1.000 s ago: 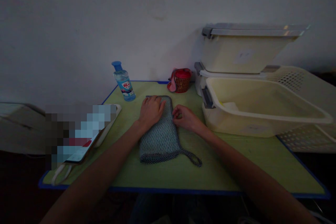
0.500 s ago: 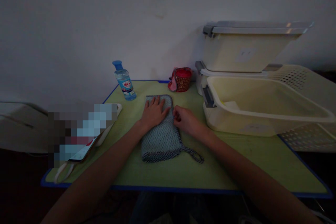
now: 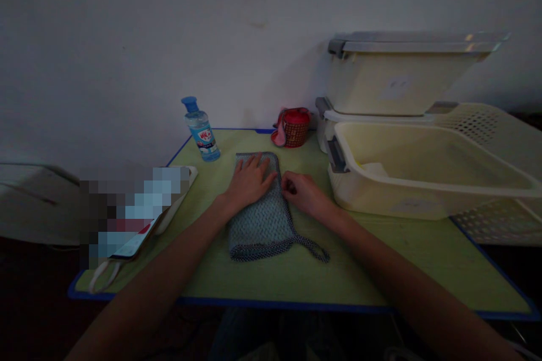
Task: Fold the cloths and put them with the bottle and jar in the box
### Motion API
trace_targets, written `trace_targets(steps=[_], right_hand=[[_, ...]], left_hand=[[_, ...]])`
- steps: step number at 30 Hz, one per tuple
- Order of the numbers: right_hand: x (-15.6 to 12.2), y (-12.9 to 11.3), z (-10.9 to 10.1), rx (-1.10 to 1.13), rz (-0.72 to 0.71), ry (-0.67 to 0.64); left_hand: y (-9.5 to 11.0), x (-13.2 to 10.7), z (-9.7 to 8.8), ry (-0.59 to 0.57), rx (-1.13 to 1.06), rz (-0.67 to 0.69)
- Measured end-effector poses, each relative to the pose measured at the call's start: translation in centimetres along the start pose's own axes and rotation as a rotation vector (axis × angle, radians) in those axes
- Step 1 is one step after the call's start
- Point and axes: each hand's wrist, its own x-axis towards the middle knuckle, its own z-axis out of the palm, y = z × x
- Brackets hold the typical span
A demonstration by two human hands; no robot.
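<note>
Left hand [image 3: 249,180]: mine, palm down, fingers apart, flat on the cloth's far part. Right hand [image 3: 302,192]: mine, fingers curled in together at the cloth's right edge; whether they pinch it, I cannot tell. Cloth [image 3: 262,225]: one, blue-grey, dark-edged, lying mid-table before me; loop [image 3: 313,249] at its near right corner. Table [image 3: 275,285]: green top, blue rim. Bottle [image 3: 203,132]: blue-capped, beyond my left hand. Pot [image 3: 296,130]: red, near the far edge. Tub [image 3: 376,198]: cream, open, to my right.

The forearms [image 3: 178,262] are bare, the trousers [image 3: 235,330] dark.
</note>
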Motion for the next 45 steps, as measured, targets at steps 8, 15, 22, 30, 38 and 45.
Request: trace_targets(steps=[8,15,22,30,38,45], right_hand=[[0.0,0.2,-0.3,0.056,0.017,0.014],[0.0,0.6,-0.8,0.149,0.060,-0.014],[-0.2,1.2,-2.0,0.205,0.091,-0.141],[-1.2,-1.1,-2.5,0.057,0.131,-0.318],[-1.7,-1.6,-1.9,-0.094,0.074,-0.260],[-1.9,-1.7,-2.0,-0.099,0.081,-0.277]], left_hand=[[-0.2,-0.6,0.4,-0.228,0.005,0.270],[-0.1,-0.6,1.1,-0.189,0.018,0.265],[-0.1,-0.7,1.2,-0.170,0.008,0.256],[0.1,-0.5,1.1,-0.185,0.001,0.219],[0.2,-0.6,1.1,-0.177,0.009,0.212],[0.2,-0.6,1.2,-0.166,0.018,0.210]])
